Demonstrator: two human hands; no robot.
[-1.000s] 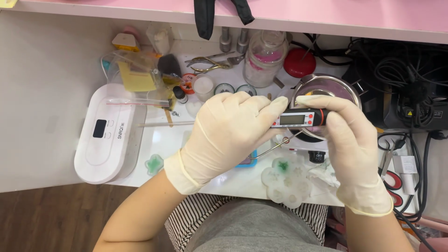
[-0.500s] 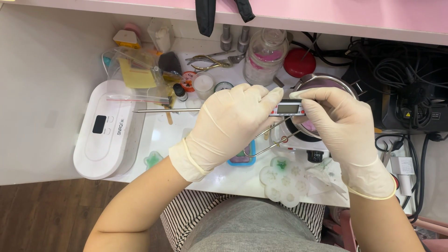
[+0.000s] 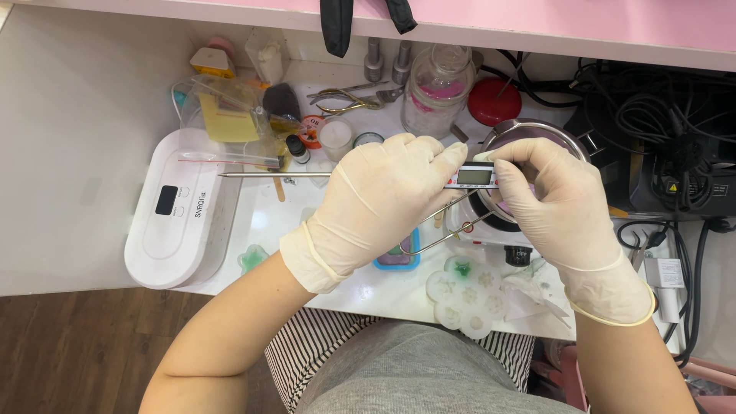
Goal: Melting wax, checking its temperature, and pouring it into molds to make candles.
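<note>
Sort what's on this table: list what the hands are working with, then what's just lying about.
In use:
left hand
right hand
probe thermometer
small metal pot

Lying about:
white oval device
red lid
glass jar
nippers
flower mould

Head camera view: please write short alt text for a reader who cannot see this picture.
Two gloved hands, left hand and right hand, hold a digital probe thermometer level above a cluttered white table, its thin metal probe pointing left. Behind it stands a small metal pot; a white oval device lies at left.
</note>
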